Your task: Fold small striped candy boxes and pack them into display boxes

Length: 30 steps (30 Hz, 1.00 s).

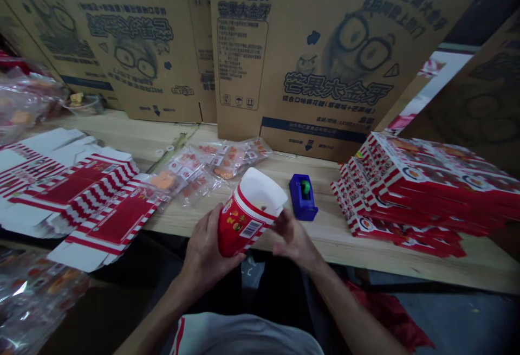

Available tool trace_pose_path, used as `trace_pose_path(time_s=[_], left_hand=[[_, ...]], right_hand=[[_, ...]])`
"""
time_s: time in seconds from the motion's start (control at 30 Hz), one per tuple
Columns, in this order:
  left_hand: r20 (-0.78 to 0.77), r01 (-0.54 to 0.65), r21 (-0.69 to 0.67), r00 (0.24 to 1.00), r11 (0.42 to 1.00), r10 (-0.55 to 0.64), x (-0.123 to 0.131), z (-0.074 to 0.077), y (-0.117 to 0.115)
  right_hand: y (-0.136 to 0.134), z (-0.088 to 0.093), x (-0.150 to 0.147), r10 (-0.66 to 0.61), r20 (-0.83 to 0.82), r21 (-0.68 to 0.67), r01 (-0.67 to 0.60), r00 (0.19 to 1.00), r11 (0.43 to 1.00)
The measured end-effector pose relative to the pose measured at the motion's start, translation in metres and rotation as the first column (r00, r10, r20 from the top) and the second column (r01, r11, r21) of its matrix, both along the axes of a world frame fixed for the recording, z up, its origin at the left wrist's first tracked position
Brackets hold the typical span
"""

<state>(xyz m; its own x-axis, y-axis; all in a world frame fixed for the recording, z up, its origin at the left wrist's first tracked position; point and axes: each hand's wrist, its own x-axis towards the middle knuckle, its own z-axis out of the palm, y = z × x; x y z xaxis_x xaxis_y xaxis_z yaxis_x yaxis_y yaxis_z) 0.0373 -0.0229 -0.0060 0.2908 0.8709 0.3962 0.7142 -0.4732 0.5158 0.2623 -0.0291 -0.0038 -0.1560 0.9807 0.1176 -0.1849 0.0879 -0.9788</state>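
A red and white snack carton [242,228] stands tilted in my left hand [204,249], its white open mouth facing up and to the right. My left fingers and thumb are wrapped round its left side and lower part. At the carton's right edge is my right hand [298,242], thumb apart from the fingers; the fingertips are partly hidden behind the carton. A blue tape dispenser [301,199] with a green roll sits just beyond my right hand. Clear packets [190,168] with orange pieces lie behind the carton.
Flat red-and-white cartons [81,187] are piled at left. Filled-looking cartons [422,192] are stacked at right. Tall cardboard boxes [284,73] wall off the back of the wooden table [325,241]. More packets [36,295] lie low at left, and a small clear bowl [87,105] stands behind.
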Motion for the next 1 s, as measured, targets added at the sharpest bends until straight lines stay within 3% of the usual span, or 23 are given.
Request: trace_pose_path(time_s=[0.07,0.17,0.23,0.3,0.37,0.4,0.47,0.57,0.63,0.7,0.77,0.83,0.9,1.0], left_hand=[[0.096,0.003,-0.052,0.995,0.999,0.002,0.007,0.004,-0.004],[0.305,0.01,-0.185,0.951,0.983,0.048,0.011,0.007,-0.009],[0.506,0.105,-0.369,0.856,0.924,0.104,0.009,0.006,-0.007],[0.668,0.262,-0.546,0.71,0.796,0.225,0.004,0.004,-0.003],[0.725,0.364,-0.633,0.59,0.683,0.357,0.001,0.001,0.002],[0.732,0.379,-0.647,0.549,0.661,0.402,0.0,-0.002,0.004],[0.751,0.366,-0.638,0.488,0.678,0.444,0.002,-0.007,0.006],[0.761,0.398,-0.629,0.493,0.668,0.422,0.006,-0.017,0.003],[0.741,0.47,-0.661,0.529,0.585,0.413,0.007,-0.025,-0.004],[0.73,0.531,-0.683,0.517,0.502,0.446,0.006,-0.032,-0.011],[0.73,0.568,-0.683,0.503,0.46,0.462,0.003,-0.033,-0.015],[0.747,0.582,-0.665,0.533,0.469,0.397,0.0,-0.03,-0.012],[0.779,0.565,-0.618,0.531,0.546,0.332,-0.002,-0.024,-0.003],[0.84,0.504,-0.533,0.417,0.68,0.349,-0.001,-0.022,0.013]], right_hand=[[-0.009,-0.006,-0.014,0.035,-0.019,-0.082,-0.036,0.999,0.996],[-0.014,-0.009,-0.023,-0.046,-0.026,-0.162,0.041,0.999,0.986],[-0.014,-0.012,-0.018,-0.077,0.0,-0.172,0.076,0.997,0.982],[-0.012,-0.016,-0.009,-0.1,0.081,-0.167,0.113,0.992,0.98],[-0.009,-0.022,-0.001,-0.115,0.202,-0.139,0.145,0.973,0.98],[-0.007,-0.025,0.003,-0.119,0.265,-0.12,0.155,0.957,0.981],[-0.002,-0.029,0.008,-0.131,0.345,-0.081,0.168,0.929,0.982],[0.01,-0.032,0.015,-0.183,0.318,-0.061,0.213,0.93,0.975],[0.02,-0.032,0.02,-0.224,0.286,-0.065,0.252,0.932,0.966],[0.028,-0.033,0.023,-0.228,0.297,-0.063,0.258,0.927,0.964],[0.033,-0.036,0.025,-0.201,0.298,-0.077,0.233,0.933,0.969],[0.032,-0.04,0.025,-0.148,0.249,-0.136,0.186,0.957,0.973],[0.024,-0.047,0.022,-0.092,0.179,-0.218,0.131,0.98,0.967],[0.001,-0.06,0.014,0.034,0.121,-0.315,0.006,0.992,0.949]])
